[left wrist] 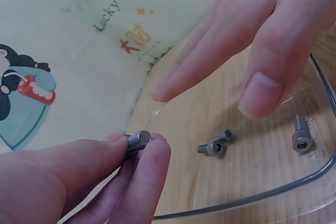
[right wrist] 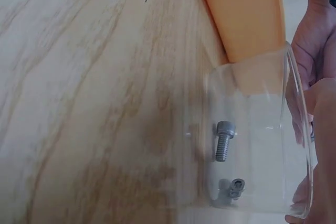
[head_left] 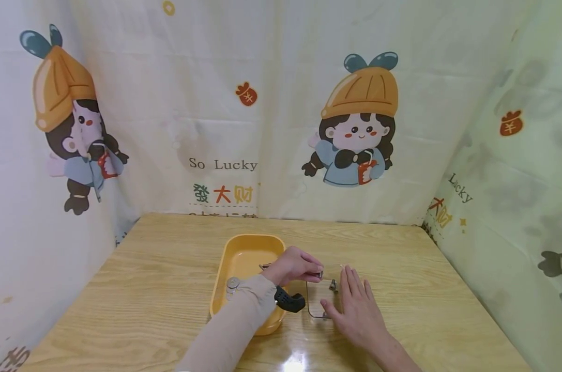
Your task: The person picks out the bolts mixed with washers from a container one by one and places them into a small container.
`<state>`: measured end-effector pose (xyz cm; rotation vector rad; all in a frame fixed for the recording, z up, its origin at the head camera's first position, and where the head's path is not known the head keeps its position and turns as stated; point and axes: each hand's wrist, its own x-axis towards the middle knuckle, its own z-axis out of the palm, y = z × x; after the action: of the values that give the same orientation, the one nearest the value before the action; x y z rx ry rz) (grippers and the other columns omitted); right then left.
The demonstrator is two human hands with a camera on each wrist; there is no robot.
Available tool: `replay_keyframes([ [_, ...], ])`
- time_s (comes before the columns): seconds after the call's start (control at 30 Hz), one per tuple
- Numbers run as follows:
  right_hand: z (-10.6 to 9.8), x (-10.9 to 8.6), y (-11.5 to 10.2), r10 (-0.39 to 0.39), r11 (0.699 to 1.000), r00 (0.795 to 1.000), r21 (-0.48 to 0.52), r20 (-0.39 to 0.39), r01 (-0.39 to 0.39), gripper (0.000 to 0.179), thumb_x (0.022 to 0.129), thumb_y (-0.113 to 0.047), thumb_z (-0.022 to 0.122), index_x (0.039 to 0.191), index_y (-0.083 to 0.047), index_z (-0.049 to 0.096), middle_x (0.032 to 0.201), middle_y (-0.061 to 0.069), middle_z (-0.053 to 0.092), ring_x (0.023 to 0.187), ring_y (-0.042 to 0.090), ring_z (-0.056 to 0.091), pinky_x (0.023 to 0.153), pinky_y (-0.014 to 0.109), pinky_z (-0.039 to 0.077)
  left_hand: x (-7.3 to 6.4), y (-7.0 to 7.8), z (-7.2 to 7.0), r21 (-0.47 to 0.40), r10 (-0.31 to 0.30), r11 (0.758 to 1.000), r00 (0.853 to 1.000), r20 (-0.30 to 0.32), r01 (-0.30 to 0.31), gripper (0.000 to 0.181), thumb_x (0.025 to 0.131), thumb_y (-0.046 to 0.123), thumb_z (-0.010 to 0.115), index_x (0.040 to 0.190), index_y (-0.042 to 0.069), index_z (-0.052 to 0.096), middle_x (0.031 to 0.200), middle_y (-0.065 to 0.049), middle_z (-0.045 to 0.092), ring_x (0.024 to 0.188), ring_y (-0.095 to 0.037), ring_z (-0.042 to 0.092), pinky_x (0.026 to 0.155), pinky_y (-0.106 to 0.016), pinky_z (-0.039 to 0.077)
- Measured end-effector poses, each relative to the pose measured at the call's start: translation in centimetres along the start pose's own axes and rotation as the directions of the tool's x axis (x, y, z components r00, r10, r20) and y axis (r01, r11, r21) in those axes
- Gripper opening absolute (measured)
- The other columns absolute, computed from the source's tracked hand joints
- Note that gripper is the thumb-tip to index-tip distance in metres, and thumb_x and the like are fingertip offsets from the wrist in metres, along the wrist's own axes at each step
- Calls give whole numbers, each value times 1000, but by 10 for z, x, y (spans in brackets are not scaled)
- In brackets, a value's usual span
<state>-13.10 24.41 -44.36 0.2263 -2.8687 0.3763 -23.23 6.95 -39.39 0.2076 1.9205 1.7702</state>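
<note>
My left hand pinches a metal screw between thumb and fingers, its threaded end showing. That hand is above the left far corner of a clear box. Inside the box lie several socket head screws: one stands apart near a side, and two others, a screw and a smaller-looking screw, lie close together. My right hand, fingers straight and thumb spread, is at the box's right side, overlapping its rim in the head view; it holds nothing.
A yellow-orange tray stands left of the box, with round washers and a metal piece in it. My left forearm crosses over the tray. A black device sits by the left wrist. Printed curtains hang behind the wooden table.
</note>
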Motion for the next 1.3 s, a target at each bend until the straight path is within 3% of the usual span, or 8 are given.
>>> replay_keyframes([
  [0.37, 8, -1, 3, 7, 1000, 1000, -12, -5, -7, 90, 96, -56, 54, 152, 8, 25, 162, 24, 20, 150, 40, 21, 121, 64, 21, 4, 0, 10, 32, -7, 999, 1000, -5, 7, 16, 90, 0, 69, 103, -7, 74, 89, -18, 75, 79, -26, 75, 76, -35, 64],
  [0.7, 13, -2, 2, 0, 1000, 1000, -14, -26, 0, 89, 96, -56, 53, 152, 8, 25, 162, 23, 19, 151, 40, 20, 122, 63, 19, 5, 0, 21, 141, 2, 990, 1000, -23, 1, 15, 88, -2, 70, 102, -8, 73, 88, -21, 75, 75, -26, 75, 79, -40, 63],
  [0.9, 12, -3, 2, -12, 1000, 999, -18, -44, 11, 88, 96, -54, 54, 151, 9, 27, 161, 25, 22, 150, 40, 21, 121, 63, 21, 2, 2, 27, 200, 3, 980, 999, -53, 8, 10, 87, -4, 70, 96, -8, 74, 85, -20, 75, 76, -30, 75, 73, -37, 64],
  [1.3, 11, -4, 2, -14, 999, 999, -32, -52, 13, 87, 95, -51, 58, 150, 10, 28, 160, 26, 26, 149, 41, 26, 120, 63, 24, 4, 2, 41, 405, 33, 914, 997, -70, -2, 4, 85, -4, 72, 83, -6, 75, 76, -16, 75, 70, -24, 75, 62, -27, 63],
])
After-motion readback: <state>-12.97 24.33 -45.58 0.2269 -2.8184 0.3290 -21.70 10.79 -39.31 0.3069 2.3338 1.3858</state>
